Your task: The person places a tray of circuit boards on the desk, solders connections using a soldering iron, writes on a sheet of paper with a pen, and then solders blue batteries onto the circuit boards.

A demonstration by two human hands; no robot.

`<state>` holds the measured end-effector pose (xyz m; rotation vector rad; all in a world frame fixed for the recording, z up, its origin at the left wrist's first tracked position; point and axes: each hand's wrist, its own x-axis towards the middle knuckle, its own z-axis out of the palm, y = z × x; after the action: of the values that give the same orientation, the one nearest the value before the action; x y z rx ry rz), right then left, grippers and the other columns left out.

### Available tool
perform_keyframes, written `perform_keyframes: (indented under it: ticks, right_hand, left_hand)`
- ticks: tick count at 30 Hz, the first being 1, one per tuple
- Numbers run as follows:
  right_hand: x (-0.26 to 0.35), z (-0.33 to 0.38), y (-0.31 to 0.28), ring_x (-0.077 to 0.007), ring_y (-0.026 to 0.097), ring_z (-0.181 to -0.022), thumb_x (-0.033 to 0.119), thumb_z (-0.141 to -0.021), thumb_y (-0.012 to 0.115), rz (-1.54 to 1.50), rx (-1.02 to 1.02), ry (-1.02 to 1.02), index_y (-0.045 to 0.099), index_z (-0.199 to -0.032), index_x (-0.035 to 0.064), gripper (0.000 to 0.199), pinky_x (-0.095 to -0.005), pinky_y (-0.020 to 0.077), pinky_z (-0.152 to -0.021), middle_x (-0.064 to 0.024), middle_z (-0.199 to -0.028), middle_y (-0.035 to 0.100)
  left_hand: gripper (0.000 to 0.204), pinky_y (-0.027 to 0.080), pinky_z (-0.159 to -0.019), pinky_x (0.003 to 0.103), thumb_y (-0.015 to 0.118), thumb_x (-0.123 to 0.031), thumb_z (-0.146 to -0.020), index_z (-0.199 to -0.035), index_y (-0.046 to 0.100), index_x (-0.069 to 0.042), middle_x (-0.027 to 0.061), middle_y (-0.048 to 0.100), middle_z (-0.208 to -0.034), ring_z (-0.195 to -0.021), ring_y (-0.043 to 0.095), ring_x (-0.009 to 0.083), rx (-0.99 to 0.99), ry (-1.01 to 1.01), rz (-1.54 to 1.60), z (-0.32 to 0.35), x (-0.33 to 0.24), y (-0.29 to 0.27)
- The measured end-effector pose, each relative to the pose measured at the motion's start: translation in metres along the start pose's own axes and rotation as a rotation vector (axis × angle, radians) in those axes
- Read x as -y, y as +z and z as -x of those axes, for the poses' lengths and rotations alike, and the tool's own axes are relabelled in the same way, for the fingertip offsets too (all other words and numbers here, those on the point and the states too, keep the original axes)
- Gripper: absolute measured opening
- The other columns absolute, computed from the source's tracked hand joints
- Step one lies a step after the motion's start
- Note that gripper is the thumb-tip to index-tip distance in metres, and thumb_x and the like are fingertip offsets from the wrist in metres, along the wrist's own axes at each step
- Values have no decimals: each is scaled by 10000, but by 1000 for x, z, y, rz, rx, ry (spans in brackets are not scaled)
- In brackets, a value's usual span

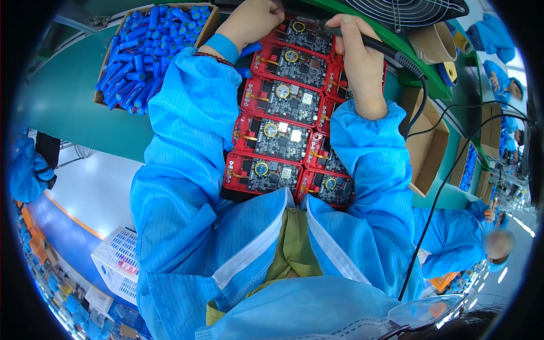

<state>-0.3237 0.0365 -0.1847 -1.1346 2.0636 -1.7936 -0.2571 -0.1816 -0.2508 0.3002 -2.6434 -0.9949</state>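
Observation:
Two columns of red plastic housings [249, 101] lie before me, each holding a dark circuit board [294, 105] with a yellow-ringed round cell [283, 90]. My left hand [252, 24] is over the far end of the left column, its fingers pinched together. What they hold, if anything, is hidden. My right hand [360, 54] grips a soldering iron [378, 46] by its black handle, from which a thick cord runs back. The iron points left toward the farthest board, and its tip is hard to make out. Two blue cylindrical batteries [245, 72] lie beside the housings, below my left wrist.
A cardboard box [212, 22] full of blue batteries [150, 51] stands at the left on the green table [73, 122]. Another open cardboard box [433, 144] is at the right, with black cables [441, 192] crossing it. A fan [405, 11] stands at the far right; co-workers sit beyond.

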Motion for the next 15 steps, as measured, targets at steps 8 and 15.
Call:
perform_keyframes:
  ticks: [8, 15]
  right_hand:
    - [-4, -1, 1, -114, 561, -771, 292, -948, 529, 21, 7, -44, 660, -911, 34, 292, -254, 448, -717, -27, -814, 636]
    - [-5, -1, 2, -124, 585, -799, 303, -949, 530, 2, 5, -54, 660, -911, 28, 306, -261, 459, -743, -41, -834, 650]
  left_hand:
    - [214, 459, -695, 465, 595, -180, -803, -785, 654, 25, 247, 613, -786, -773, 582, 411, -86, -7, 10, 6, -29, -9]
    - [225, 458, -702, 473, 589, -185, -813, -793, 659, 29, 254, 614, -793, -782, 578, 426, -84, -16, -34, 7, -35, -9]
